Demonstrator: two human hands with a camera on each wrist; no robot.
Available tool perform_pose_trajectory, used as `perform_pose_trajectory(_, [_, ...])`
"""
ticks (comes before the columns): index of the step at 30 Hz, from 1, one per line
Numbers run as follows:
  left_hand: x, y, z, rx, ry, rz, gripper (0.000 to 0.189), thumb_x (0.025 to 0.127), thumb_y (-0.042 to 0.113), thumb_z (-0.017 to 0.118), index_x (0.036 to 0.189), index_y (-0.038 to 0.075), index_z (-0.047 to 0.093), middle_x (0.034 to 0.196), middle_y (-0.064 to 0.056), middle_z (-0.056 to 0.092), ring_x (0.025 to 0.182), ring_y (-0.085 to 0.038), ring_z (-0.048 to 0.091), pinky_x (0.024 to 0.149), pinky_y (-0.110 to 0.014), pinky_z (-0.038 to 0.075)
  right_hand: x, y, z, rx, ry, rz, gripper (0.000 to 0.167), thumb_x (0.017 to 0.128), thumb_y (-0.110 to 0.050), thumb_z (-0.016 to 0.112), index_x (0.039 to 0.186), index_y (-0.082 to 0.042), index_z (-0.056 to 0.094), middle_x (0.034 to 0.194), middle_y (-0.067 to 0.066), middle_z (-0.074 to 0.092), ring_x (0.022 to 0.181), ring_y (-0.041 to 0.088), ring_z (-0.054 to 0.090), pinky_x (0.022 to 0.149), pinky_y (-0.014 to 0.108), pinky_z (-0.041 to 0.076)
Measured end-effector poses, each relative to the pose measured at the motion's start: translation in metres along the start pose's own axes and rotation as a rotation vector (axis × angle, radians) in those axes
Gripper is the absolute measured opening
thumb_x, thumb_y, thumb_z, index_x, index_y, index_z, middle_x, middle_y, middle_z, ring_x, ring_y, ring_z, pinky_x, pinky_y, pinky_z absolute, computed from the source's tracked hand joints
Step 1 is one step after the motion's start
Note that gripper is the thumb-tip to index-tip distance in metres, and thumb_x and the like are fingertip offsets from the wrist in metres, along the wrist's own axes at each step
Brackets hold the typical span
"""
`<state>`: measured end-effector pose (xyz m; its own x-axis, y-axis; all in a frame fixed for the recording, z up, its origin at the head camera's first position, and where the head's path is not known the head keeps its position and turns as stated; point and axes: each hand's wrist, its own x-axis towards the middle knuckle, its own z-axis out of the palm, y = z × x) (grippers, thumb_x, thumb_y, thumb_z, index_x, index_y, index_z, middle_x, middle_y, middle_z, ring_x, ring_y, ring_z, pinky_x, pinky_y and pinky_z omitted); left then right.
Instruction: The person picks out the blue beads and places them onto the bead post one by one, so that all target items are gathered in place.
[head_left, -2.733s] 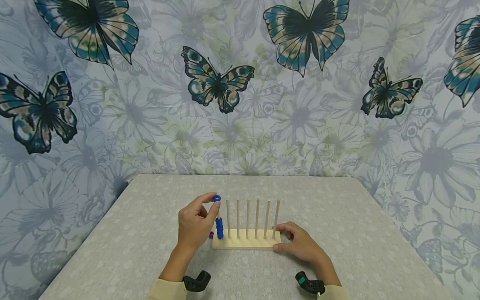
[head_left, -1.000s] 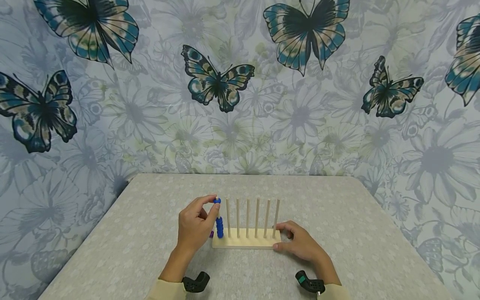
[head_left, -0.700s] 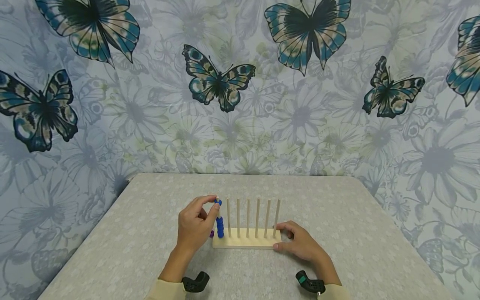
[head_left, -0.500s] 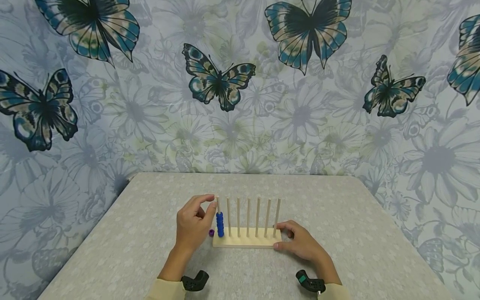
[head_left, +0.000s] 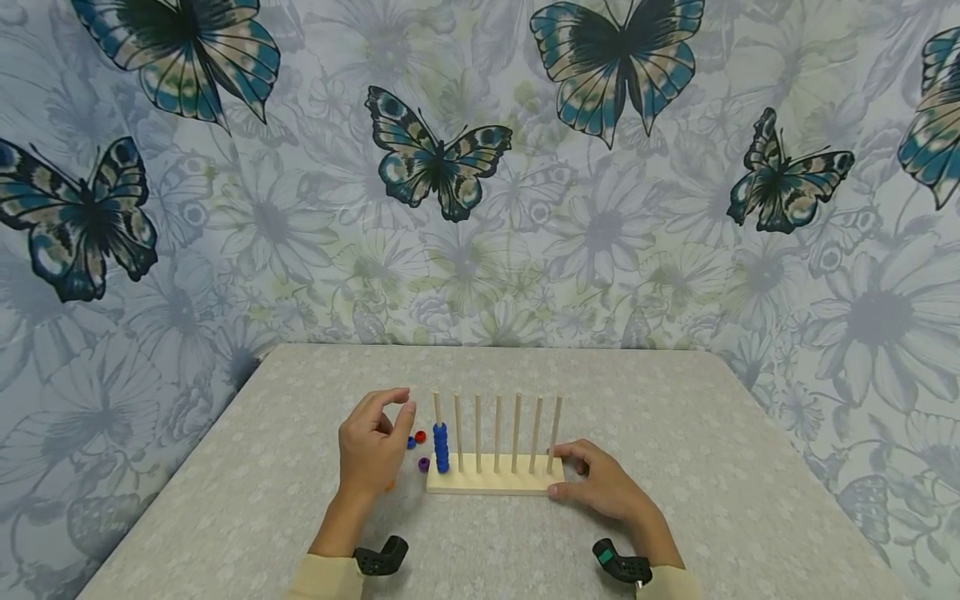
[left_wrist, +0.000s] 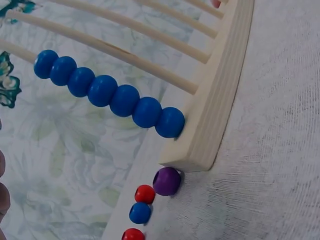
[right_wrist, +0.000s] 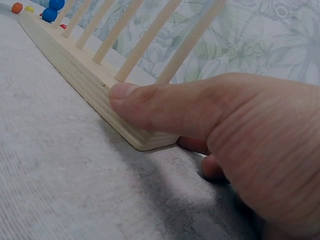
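A wooden peg stand (head_left: 487,481) with a row of upright pegs sits on the table. Several blue beads (head_left: 441,450) are stacked on its leftmost peg; the other pegs are bare. My left hand (head_left: 367,450) hovers left of that peg, thumb and forefinger apart, with nothing between them. Only a bit of its fingertips (left_wrist: 3,200) shows in the left wrist view. At the stand's right end, my right hand (head_left: 603,485) grips the base, thumb (right_wrist: 150,102) on the front edge and fingers behind. A purple bead (left_wrist: 167,181) lies beside the base's left end.
Loose beads lie left of the stand: a red bead (head_left: 420,436), a blue bead (head_left: 411,443) and an orange bead (head_left: 390,486) partly behind the left hand. A yellow bead (right_wrist: 29,9) shows in the right wrist view. A butterfly-patterned wall covering (head_left: 480,275) rises behind the table.
The left hand has let go of a blue bead, which slid down the leftmost peg onto the stack. That hand has then moved left, uncovering loose beads. The right hand stays put.
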<state>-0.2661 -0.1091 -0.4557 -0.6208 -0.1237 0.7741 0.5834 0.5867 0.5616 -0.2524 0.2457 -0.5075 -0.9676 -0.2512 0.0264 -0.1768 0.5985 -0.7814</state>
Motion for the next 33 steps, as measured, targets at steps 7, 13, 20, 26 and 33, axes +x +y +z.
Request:
perform_pose_trajectory(7, [-0.004,-0.008,0.001,0.015,-0.002,-0.051,0.019,0.092,0.018,0.073,0.111,0.016,0.075,0.102,0.001,0.073,0.049,-0.003,0.042,0.046,-0.017,0.037,0.001,0.0,0.001,-0.011,0.009,0.01,0.057,0.074,-0.039,0.088,0.124,-0.023,0.067,0.109,-0.002,0.061,0.093,0.018,0.045,0.077,0.029,0.039])
perform_pose_trajectory(13, [-0.009,-0.015,0.004,0.061,0.005,-0.071,0.018,0.092,0.018,0.072,0.11,0.015,0.075,0.1,0.001,0.073,0.051,-0.003,0.042,0.046,-0.019,0.036,0.001,-0.001,0.001,-0.007,0.011,0.008,0.056,0.074,-0.038,0.088,0.124,-0.023,0.067,0.109,-0.002,0.061,0.093,0.018,0.045,0.078,0.029,0.039])
perform_pose_trajectory(20, [-0.014,-0.023,0.006,0.132,0.006,-0.15,0.017,0.092,0.02,0.073,0.107,0.015,0.075,0.099,0.003,0.073,0.052,-0.003,0.042,0.046,-0.023,0.036,-0.001,-0.001,0.0,0.02,0.0,-0.003,0.055,0.075,-0.036,0.088,0.124,-0.022,0.067,0.11,-0.001,0.061,0.093,0.02,0.044,0.077,0.029,0.039])
perform_pose_trajectory(26, [-0.016,-0.026,0.006,0.163,-0.013,-0.245,0.019,0.093,0.025,0.072,0.11,0.019,0.075,0.102,0.006,0.073,0.052,-0.005,0.044,0.045,-0.024,0.036,-0.001,-0.001,0.0,0.024,0.002,-0.009,0.056,0.075,-0.037,0.088,0.124,-0.022,0.067,0.113,-0.001,0.062,0.095,0.019,0.045,0.08,0.028,0.039])
perform_pose_trajectory(33, [-0.018,-0.027,0.008,0.205,-0.04,-0.293,0.021,0.09,0.027,0.074,0.111,0.022,0.074,0.104,0.006,0.072,0.054,-0.008,0.045,0.045,-0.024,0.035,0.0,0.0,0.0,0.022,0.0,-0.005,0.056,0.075,-0.037,0.088,0.125,-0.023,0.066,0.113,-0.002,0.062,0.096,0.019,0.045,0.08,0.029,0.039])
